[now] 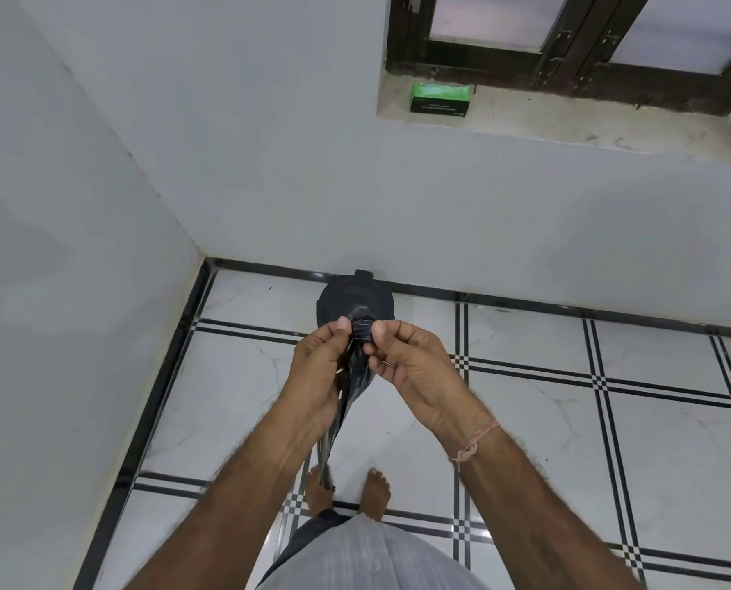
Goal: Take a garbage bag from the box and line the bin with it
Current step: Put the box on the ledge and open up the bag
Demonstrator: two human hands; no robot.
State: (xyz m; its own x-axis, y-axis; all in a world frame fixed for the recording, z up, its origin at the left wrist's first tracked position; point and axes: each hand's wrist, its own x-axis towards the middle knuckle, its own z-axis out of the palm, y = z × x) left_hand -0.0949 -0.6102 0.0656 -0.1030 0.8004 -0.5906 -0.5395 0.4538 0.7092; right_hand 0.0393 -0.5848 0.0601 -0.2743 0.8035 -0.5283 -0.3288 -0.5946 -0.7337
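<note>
Above the round black plastic bin [354, 301] by the wall, left hand [319, 368] and right hand [410, 364] pinch the thin black crumpled garbage bag [357, 355]. It seems light, soft, slippery; rub its top edge open.

Soft, even daylight is filling the room, brightest at the frosted glass window panes [691, 23]. The glossy white marble-look floor tiles [538, 440] are showing faint sheen. Straight lines are bowing toward the edges; focus is staying sharp throughout.
</note>
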